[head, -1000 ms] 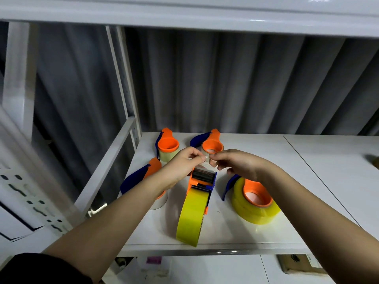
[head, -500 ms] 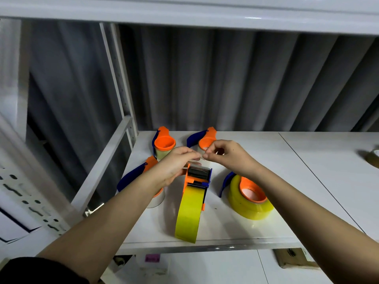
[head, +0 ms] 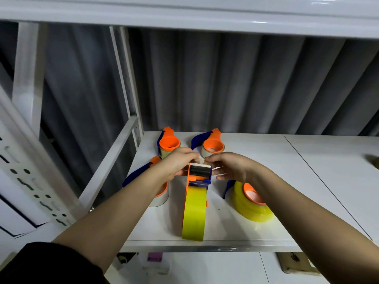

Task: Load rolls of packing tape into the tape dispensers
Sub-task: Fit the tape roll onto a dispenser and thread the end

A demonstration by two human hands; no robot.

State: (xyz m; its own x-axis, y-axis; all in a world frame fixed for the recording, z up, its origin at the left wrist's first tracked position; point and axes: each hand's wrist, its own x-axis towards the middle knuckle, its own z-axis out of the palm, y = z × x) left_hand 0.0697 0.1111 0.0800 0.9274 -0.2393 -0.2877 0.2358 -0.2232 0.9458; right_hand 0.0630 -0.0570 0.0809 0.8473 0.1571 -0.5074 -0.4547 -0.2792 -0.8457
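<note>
Nearest the viewer, a black sleeve (head: 51, 263) covers the upper left arm, and both bare forearms reach forward over the front edge of the white metal shelf (head: 256, 160). Standing on its edge at the shelf's front lip is the yellow roll of packing tape (head: 194, 212), seated in the orange and blue plastic tape dispenser (head: 199, 177) whose serrated cutting end points away from the viewer. To the right of it a second yellow tape roll on an orange and blue dispenser (head: 251, 203) lies flat, partly under the right wrist. To the left, a clear tape roll on an orange and blue dispenser (head: 159, 196) sits largely hidden behind the left forearm.

Just beyond, at the dispenser's cutting end, the left hand (head: 176, 166) has its fingers curled in, thumb and forefinger pinching the free end of the clear tape strip (head: 200, 160) above the blade. The right hand (head: 231, 166) meets it from the other side, its fingertips pinching the same strip while the lower fingers hang loosely curled beside the dispenser's head.

Farther back stand two more orange and blue dispensers, one at left rear (head: 168, 145) and one at right rear (head: 212, 146). Behind everything runs a grey corrugated metal wall (head: 225, 83).
</note>
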